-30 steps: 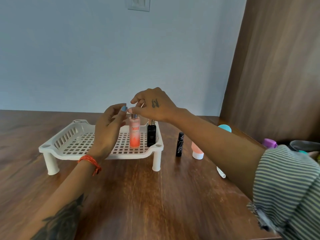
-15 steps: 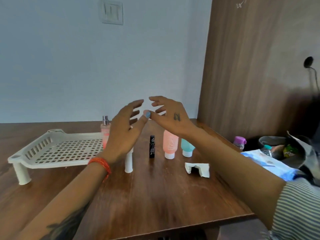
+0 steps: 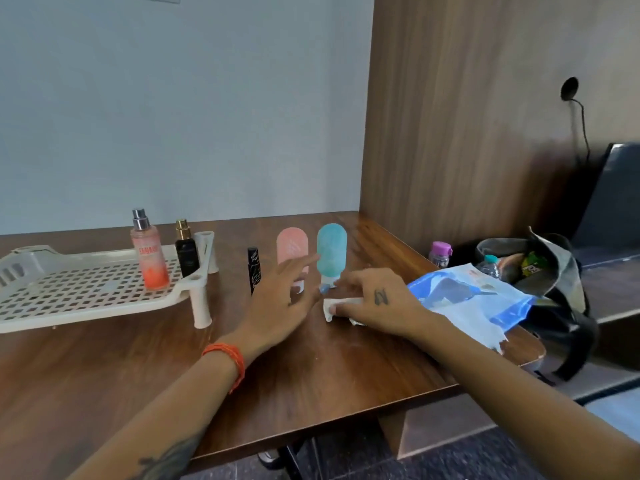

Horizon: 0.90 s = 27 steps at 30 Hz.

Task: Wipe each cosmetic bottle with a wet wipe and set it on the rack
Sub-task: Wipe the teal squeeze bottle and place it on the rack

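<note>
With the right hand [image 3: 377, 301] pinching the wipe [image 3: 341, 304] on the worktop [image 3: 311, 375] and the left hand [image 3: 280, 299] reaching, grip open and empty, a careless sweep could topple the pink bottle [image 3: 292, 249] or teal bottle [image 3: 331, 249], both off the rack [image 3: 86, 289].

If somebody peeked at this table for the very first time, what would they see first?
Probably the two hands in the middle: the right hand presses on a crumpled white wet wipe while the left hand reaches toward the pink tube and teal tube standing behind. On the left, a white rack already holds an orange spray bottle and a black bottle.
</note>
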### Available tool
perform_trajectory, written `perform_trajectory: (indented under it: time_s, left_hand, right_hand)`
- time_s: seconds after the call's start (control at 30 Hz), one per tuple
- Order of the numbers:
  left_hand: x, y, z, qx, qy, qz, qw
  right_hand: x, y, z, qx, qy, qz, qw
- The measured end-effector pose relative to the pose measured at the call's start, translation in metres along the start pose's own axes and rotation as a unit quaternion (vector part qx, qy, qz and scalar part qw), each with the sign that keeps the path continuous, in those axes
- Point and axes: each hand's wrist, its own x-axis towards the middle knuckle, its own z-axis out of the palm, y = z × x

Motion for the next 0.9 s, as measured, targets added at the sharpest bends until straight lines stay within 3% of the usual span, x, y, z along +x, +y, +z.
perform_trajectory:
  time_s: [0.1, 0.23, 0.4, 0.47, 0.53, 0.7, 0.9]
  left_hand:
    - [-0.001, -0.004, -0.002, -0.003, 0.004, 0.004, 1.0]
    - [-0.001, -0.005, -0.005, 0.024, 0.003, 0.001, 1.0]
    - [0.001, -0.01, -0.008, 0.056, 0.005, 0.031, 0.998]
    - [0.0, -0.009, -0.008, 0.066, 0.008, 0.038, 0.997]
    - [0.001, -0.009, -0.009, 0.071, 0.012, 0.034, 0.997]
    - [0.001, -0.007, -0.009, 0.073, 0.008, 0.045, 0.996]
    - [0.004, -0.006, -0.011, 0.04, 0.017, 0.031, 0.999]
  right_hand:
    - [-0.007, 0.002, 0.006, -0.043, -0.016, 0.003, 0.999]
    - [-0.004, 0.004, 0.008, -0.035, 0.037, -0.002, 0.999]
    - [0.026, -0.008, -0.011, 0.036, 0.245, -0.056, 0.967]
    - [0.041, -0.013, -0.028, 0.047, 0.285, -0.057, 0.956]
    - [0.06, -0.016, -0.039, 0.044, 0.253, -0.067, 0.964]
    - [0.088, -0.006, -0.033, 0.031, 0.085, -0.05, 0.995]
    - [0.08, 0.001, -0.026, 0.04, 0.105, -0.043, 0.993]
